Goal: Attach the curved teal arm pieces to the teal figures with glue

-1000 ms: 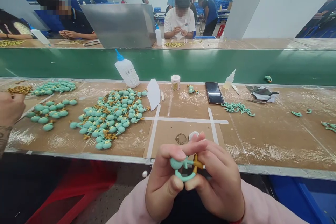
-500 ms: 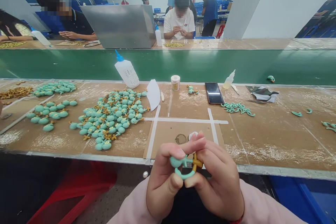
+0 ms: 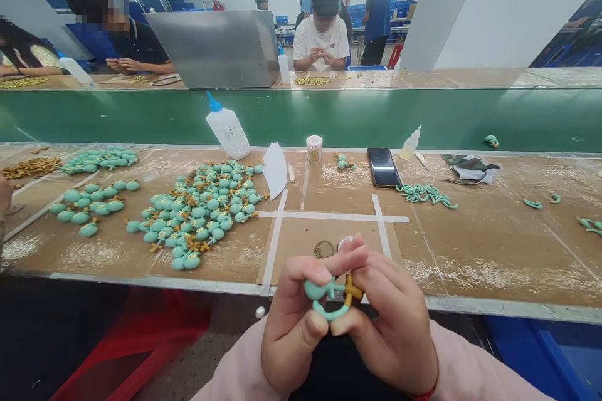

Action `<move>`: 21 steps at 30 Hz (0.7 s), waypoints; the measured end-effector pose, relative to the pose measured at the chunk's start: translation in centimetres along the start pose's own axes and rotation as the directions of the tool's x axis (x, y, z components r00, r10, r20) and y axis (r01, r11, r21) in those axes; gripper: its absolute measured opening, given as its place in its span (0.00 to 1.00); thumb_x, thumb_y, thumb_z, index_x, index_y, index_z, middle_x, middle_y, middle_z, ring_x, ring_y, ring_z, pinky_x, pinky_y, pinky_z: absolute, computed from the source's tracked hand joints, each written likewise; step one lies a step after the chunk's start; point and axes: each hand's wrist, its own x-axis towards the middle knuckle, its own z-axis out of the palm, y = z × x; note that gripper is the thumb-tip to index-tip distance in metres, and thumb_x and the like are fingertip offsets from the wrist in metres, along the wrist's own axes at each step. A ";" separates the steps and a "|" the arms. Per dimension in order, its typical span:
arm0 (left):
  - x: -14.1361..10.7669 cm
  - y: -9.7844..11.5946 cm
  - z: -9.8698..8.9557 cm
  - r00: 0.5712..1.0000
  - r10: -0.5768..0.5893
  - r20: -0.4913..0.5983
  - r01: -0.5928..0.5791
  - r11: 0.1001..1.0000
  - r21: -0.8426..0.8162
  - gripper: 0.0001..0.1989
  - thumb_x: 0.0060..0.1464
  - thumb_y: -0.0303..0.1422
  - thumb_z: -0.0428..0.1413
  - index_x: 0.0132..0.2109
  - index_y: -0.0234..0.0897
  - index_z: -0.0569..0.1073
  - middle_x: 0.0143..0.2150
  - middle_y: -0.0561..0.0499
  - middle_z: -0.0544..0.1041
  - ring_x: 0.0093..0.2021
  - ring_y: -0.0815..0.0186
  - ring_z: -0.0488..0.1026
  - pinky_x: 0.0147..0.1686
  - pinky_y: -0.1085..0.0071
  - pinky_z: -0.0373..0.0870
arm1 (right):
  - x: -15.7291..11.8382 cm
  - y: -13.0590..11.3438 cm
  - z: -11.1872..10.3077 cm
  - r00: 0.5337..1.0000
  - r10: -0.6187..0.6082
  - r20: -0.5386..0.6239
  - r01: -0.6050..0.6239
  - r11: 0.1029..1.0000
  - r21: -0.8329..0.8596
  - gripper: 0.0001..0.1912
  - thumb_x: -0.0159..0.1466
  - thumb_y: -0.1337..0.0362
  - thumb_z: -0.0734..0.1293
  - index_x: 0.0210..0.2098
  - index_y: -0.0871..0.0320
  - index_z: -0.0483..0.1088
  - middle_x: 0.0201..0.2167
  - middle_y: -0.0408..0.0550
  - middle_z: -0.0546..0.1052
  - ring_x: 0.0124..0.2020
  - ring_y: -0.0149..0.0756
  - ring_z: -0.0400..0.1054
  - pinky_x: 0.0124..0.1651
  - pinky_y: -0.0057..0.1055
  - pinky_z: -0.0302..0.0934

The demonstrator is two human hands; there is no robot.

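My left hand (image 3: pixel 292 326) pinches the round head of a small teal figurine (image 3: pixel 316 289) between finger and thumb. The figurine has a brown cross-shaped part (image 3: pixel 353 290) on its right side. My right hand (image 3: pixel 397 319) closes around that brown part, with its fingertips overlapping the left ones above. Along the underside runs a curved teal strip (image 3: pixel 335 313), its left end at my left thumb and its right end by the brown part. Behind my fingers, a thin brown ring (image 3: pixel 323 249) lies on the taped board (image 3: pixel 294 244), beside a partly covered white round thing.
A heap of teal figurines (image 3: pixel 197 207) lies left; loose curved strips (image 3: pixel 426 195) lie right, below a phone (image 3: pixel 383 167). A blue-capped bottle (image 3: pixel 228 128), a small jar (image 3: pixel 314 149) and a dropper bottle (image 3: pixel 411 143) stand near the green conveyor belt (image 3: pixel 282 116). Co-workers sit opposite.
Both hands keep the same hold and position. A teal piece on the belt has moved slightly right. More of another person's hand shows at the left edge.
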 end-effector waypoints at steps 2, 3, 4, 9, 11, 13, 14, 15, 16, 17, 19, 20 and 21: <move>-0.1 0.1 0.0 1.000 0.003 0.003 -0.003 1.000 0.006 0.11 0.64 0.37 0.52 0.53 0.48 0.67 0.63 0.47 0.73 0.70 0.53 0.56 0.64 0.51 0.56 | 0.0 0.0 0.0 1.000 -0.002 0.001 0.002 1.000 0.008 0.14 0.69 0.53 0.62 0.37 0.58 0.71 0.27 0.49 0.75 0.31 0.39 0.70 0.34 0.33 0.64; -0.1 0.1 0.1 1.000 0.007 0.002 -0.007 1.000 0.009 0.11 0.64 0.37 0.52 0.53 0.48 0.67 0.63 0.47 0.73 0.70 0.53 0.56 0.65 0.50 0.55 | 0.0 0.0 0.0 1.000 -0.005 -0.003 0.005 1.000 0.013 0.15 0.69 0.53 0.62 0.37 0.58 0.71 0.27 0.49 0.75 0.31 0.39 0.70 0.34 0.33 0.64; -0.1 0.2 0.1 1.000 0.010 0.002 -0.010 1.000 0.011 0.11 0.64 0.37 0.52 0.52 0.48 0.67 0.63 0.47 0.73 0.70 0.54 0.56 0.65 0.50 0.54 | 0.0 0.0 0.0 1.000 -0.009 -0.008 0.009 1.000 0.017 0.15 0.69 0.52 0.61 0.38 0.58 0.71 0.27 0.49 0.75 0.31 0.39 0.70 0.34 0.33 0.64; 0.3 0.1 0.1 1.000 0.019 0.008 -0.019 0.999 0.041 0.11 0.64 0.38 0.51 0.53 0.48 0.67 0.62 0.48 0.74 0.69 0.54 0.58 0.64 0.50 0.56 | 0.0 0.2 0.1 1.000 -0.027 -0.016 0.027 1.000 0.008 0.19 0.69 0.49 0.60 0.39 0.58 0.72 0.26 0.49 0.75 0.30 0.38 0.69 0.34 0.34 0.64; 0.3 -0.1 -0.1 0.999 0.039 -0.003 -0.039 0.994 0.098 0.13 0.63 0.41 0.51 0.53 0.48 0.66 0.60 0.47 0.75 0.68 0.53 0.59 0.66 0.48 0.51 | 0.0 0.6 0.1 0.998 -0.056 0.003 0.056 0.998 0.010 0.20 0.69 0.49 0.60 0.36 0.58 0.71 0.25 0.48 0.74 0.29 0.38 0.68 0.34 0.35 0.63; 0.1 -0.4 -0.5 0.999 0.029 -0.026 -0.025 0.987 0.159 0.15 0.64 0.44 0.49 0.55 0.47 0.66 0.59 0.45 0.76 0.67 0.51 0.61 0.67 0.46 0.48 | 0.1 1.1 0.1 0.995 -0.086 0.041 0.086 0.996 0.010 0.20 0.70 0.50 0.59 0.31 0.58 0.70 0.24 0.48 0.72 0.28 0.37 0.66 0.33 0.34 0.61; 0.0 -0.5 -0.6 0.999 0.011 -0.053 -0.002 0.984 0.180 0.16 0.64 0.44 0.48 0.56 0.47 0.65 0.60 0.44 0.76 0.67 0.51 0.61 0.67 0.46 0.47 | 0.1 1.4 0.0 0.994 -0.091 0.067 0.091 0.996 0.015 0.21 0.70 0.51 0.58 0.30 0.58 0.69 0.23 0.48 0.72 0.28 0.36 0.65 0.33 0.34 0.60; -0.1 -0.6 -0.8 0.996 -0.008 -0.091 0.025 0.980 0.196 0.16 0.65 0.44 0.46 0.56 0.46 0.65 0.60 0.43 0.75 0.67 0.50 0.61 0.66 0.45 0.47 | 0.2 1.6 -0.1 0.992 -0.081 0.092 0.079 0.996 0.029 0.21 0.71 0.52 0.57 0.28 0.58 0.68 0.23 0.47 0.71 0.28 0.36 0.64 0.33 0.33 0.58; -0.2 -0.7 -0.9 0.991 -0.024 -0.133 0.052 0.977 0.208 0.16 0.66 0.43 0.45 0.56 0.45 0.66 0.60 0.42 0.75 0.67 0.50 0.62 0.66 0.45 0.48 | 0.2 1.9 -0.1 0.991 -0.055 0.119 0.048 0.997 0.060 0.22 0.72 0.53 0.56 0.27 0.58 0.67 0.23 0.47 0.70 0.28 0.35 0.63 0.33 0.33 0.57; -0.3 -0.8 -1.0 0.984 -0.033 -0.173 0.071 0.973 0.221 0.16 0.66 0.42 0.45 0.56 0.43 0.67 0.60 0.41 0.75 0.66 0.49 0.62 0.66 0.46 0.49 | 0.3 2.1 -0.2 0.989 -0.016 0.146 0.000 0.994 0.108 0.23 0.72 0.54 0.55 0.26 0.58 0.66 0.22 0.46 0.69 0.27 0.34 0.62 0.32 0.32 0.56; -0.2 -0.9 -1.3 0.973 -0.025 -0.229 0.087 0.960 0.265 0.15 0.66 0.41 0.46 0.54 0.41 0.69 0.58 0.40 0.76 0.64 0.49 0.65 0.64 0.48 0.52 | 0.4 2.4 -0.2 0.967 0.094 0.236 -0.151 0.960 0.234 0.25 0.73 0.55 0.54 0.22 0.58 0.61 0.19 0.42 0.64 0.24 0.30 0.59 0.29 0.29 0.52; -0.1 -0.9 -1.4 0.970 -0.010 -0.241 0.085 0.950 0.299 0.15 0.65 0.41 0.48 0.53 0.41 0.70 0.58 0.40 0.77 0.63 0.49 0.66 0.63 0.49 0.55 | 0.5 2.5 -0.2 0.943 0.148 0.298 -0.238 0.926 0.293 0.26 0.73 0.55 0.53 0.20 0.57 0.58 0.17 0.40 0.61 0.22 0.28 0.56 0.28 0.28 0.51; 0.0 -0.9 -1.5 0.969 0.007 -0.248 0.079 0.938 0.336 0.15 0.64 0.41 0.50 0.52 0.41 0.72 0.57 0.41 0.77 0.61 0.50 0.68 0.61 0.52 0.59 | 0.5 2.6 -0.2 0.912 0.189 0.363 -0.318 0.887 0.336 0.27 0.73 0.54 0.52 0.18 0.57 0.55 0.16 0.39 0.59 0.21 0.27 0.54 0.26 0.28 0.49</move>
